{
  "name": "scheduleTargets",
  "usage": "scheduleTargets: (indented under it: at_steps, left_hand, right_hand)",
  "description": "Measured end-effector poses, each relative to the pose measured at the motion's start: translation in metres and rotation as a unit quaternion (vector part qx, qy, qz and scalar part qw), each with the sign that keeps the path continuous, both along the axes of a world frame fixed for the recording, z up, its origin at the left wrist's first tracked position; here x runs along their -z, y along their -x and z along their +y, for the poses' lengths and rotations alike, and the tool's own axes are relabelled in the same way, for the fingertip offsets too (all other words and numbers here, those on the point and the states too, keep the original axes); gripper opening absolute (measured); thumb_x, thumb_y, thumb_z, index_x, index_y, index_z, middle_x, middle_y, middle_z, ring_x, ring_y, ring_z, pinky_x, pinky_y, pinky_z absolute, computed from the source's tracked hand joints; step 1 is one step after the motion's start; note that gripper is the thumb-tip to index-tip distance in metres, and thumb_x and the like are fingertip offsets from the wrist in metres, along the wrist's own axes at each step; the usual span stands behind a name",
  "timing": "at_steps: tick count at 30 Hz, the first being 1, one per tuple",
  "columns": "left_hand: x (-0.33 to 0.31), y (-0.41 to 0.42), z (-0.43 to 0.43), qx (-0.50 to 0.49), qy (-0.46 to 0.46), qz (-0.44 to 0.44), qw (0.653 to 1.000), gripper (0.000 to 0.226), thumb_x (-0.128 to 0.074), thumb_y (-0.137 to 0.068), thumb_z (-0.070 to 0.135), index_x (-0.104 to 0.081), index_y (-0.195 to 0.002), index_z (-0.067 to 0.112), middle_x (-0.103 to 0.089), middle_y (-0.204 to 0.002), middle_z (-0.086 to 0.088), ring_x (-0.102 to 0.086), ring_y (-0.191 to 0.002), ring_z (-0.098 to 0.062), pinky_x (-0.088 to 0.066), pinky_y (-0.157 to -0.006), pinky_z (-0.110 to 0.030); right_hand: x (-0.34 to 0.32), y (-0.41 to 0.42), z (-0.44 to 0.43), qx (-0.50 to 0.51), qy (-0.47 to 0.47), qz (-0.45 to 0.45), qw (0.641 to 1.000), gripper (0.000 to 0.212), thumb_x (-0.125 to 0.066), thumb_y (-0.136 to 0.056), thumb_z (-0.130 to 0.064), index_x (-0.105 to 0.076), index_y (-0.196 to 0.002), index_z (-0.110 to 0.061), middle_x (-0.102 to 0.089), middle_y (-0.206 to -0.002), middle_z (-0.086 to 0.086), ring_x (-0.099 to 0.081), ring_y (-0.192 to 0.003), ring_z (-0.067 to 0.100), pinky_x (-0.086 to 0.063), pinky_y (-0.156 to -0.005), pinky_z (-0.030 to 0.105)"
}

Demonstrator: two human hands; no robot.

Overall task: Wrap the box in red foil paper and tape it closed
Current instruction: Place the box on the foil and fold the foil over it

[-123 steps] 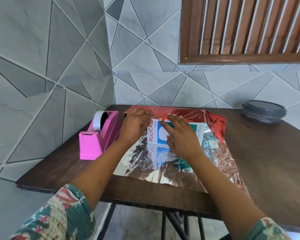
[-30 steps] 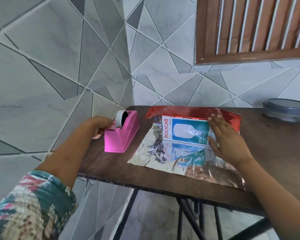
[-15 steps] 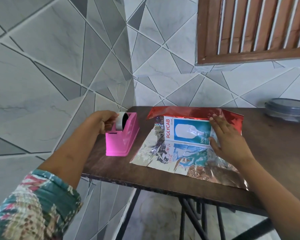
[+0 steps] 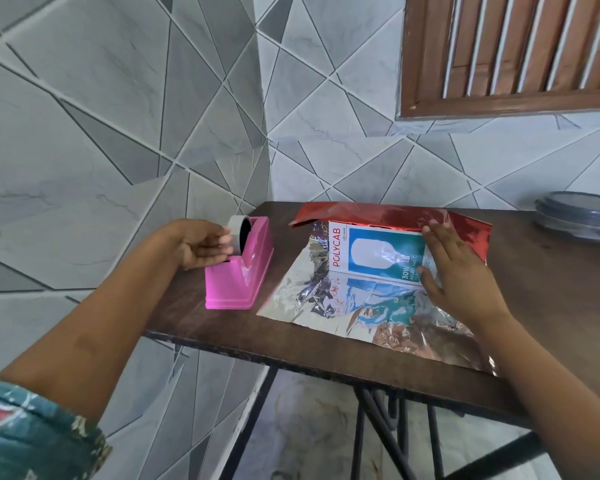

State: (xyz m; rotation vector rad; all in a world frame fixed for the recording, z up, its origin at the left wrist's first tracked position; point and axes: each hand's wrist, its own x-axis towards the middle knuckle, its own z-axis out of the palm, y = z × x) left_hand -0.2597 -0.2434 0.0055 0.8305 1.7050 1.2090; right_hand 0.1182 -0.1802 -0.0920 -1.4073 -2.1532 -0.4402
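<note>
A white and blue lamp box (image 4: 374,252) lies flat on a sheet of foil paper (image 4: 329,303), silver side up. The sheet's red far edge (image 4: 354,213) is folded up over the box's far side. My right hand (image 4: 454,271) rests flat on the box's right end with straight fingers, holding the red flap against it. To the left stands a pink tape dispenser (image 4: 238,271) with a tape roll (image 4: 238,233). My left hand (image 4: 201,242) is at the roll, fingertips touching its side.
The dark wooden table (image 4: 551,306) stands in a tiled corner. Its front edge runs close below the foil. Stacked grey lidded containers (image 4: 582,220) sit at the far right. A louvred wooden window is on the wall above.
My left hand left the box, reached to the dispenser and now touches the tape roll. My right hand shifted to the box's right end and stays there.
</note>
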Motion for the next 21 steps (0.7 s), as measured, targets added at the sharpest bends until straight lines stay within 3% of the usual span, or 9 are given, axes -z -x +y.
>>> scheduleTargets:
  at_steps: [9,16,21]
  left_hand:
    - [0.016,-0.002,-0.005,-0.054,-0.073,-0.042,0.995,0.018,-0.053,-0.093,0.008,-0.057,-0.075,0.005,-0.059,-0.040,0.001,-0.060,-0.037,-0.008,-0.052,-0.039,-0.020]
    - [0.010,0.004,-0.006,-0.017,-0.050,-0.058,0.997,0.017,-0.054,-0.092,0.008,-0.058,-0.076,0.005,-0.059,-0.041,0.002,-0.058,-0.036,-0.007,-0.051,-0.041,-0.017]
    - [0.014,0.006,-0.014,0.007,-0.024,-0.037,0.999,0.016,-0.055,-0.092,0.010,-0.059,-0.078,0.006,-0.062,-0.046,0.000,-0.058,-0.037,-0.007,-0.055,-0.047,-0.028]
  right_hand:
    - [0.000,0.002,-0.001,0.003,-0.001,0.018,1.000,0.075,-0.019,-0.087,-0.051,-0.034,-0.143,-0.003,-0.032,-0.150,0.013,-0.029,-0.139,0.033,-0.034,-0.104,0.052]
    - [-0.002,0.004,-0.004,0.014,0.002,0.017,1.000,0.074,-0.021,-0.087,-0.050,-0.036,-0.142,-0.003,-0.034,-0.149,0.012,-0.033,-0.137,0.032,-0.038,-0.100,0.051]
    - [-0.001,0.004,-0.004,0.010,-0.002,0.018,1.000,0.072,-0.025,-0.088,-0.048,-0.037,-0.142,-0.003,-0.035,-0.149,0.013,-0.034,-0.137,0.033,-0.040,-0.099,0.052]
